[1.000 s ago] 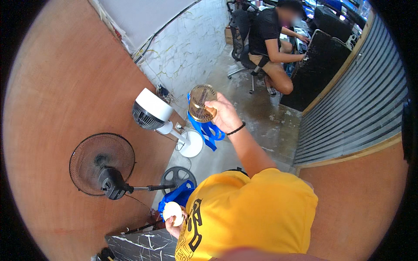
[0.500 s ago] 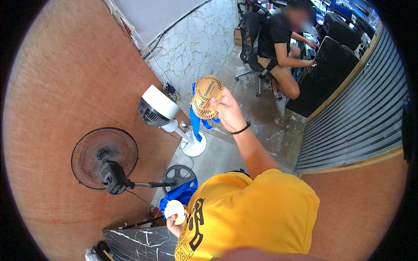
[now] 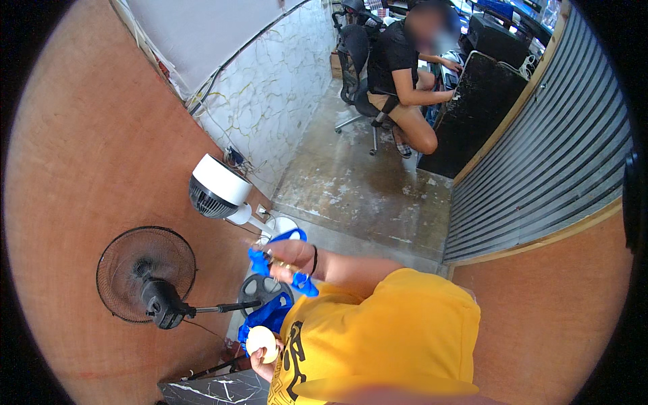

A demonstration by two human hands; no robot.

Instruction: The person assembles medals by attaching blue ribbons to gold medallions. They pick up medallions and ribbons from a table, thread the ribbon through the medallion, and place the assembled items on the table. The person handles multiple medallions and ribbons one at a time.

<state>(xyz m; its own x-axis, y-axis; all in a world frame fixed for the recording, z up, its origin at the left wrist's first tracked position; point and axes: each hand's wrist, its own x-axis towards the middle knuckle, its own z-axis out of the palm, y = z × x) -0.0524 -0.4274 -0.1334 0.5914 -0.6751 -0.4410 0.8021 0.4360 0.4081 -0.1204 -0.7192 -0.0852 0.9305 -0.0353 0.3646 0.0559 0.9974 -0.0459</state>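
Observation:
My right hand [image 3: 297, 255], with a dark bracelet at the wrist, is closed around gold medals [image 3: 282, 265]. They are turned nearly edge-on, so their faces are hidden. Their blue ribbons [image 3: 305, 285] hang bunched on both sides of the fingers. Lower down, close to the yellow shirt [image 3: 398, 331], my left hand [image 3: 262, 364] grips a pale, shiny round medal [image 3: 260, 343] by its edge. Blue ribbon [image 3: 268, 316] lies bunched just above that medal. How many medals each hand holds I cannot tell.
A black pedestal fan [image 3: 145, 277] and a white fan [image 3: 223, 185] stand at the left by the wooden wall [image 3: 88, 162]. A dark marble-patterned surface [image 3: 216, 390] lies below my left hand. Ahead, a person [image 3: 395, 74] sits at a desk; corrugated metal [image 3: 540, 155] lines the right.
My right hand has come down and back toward my body with the medals, which have turned from face-on to edge-on. My left hand still holds its medal. The view has shifted slightly.

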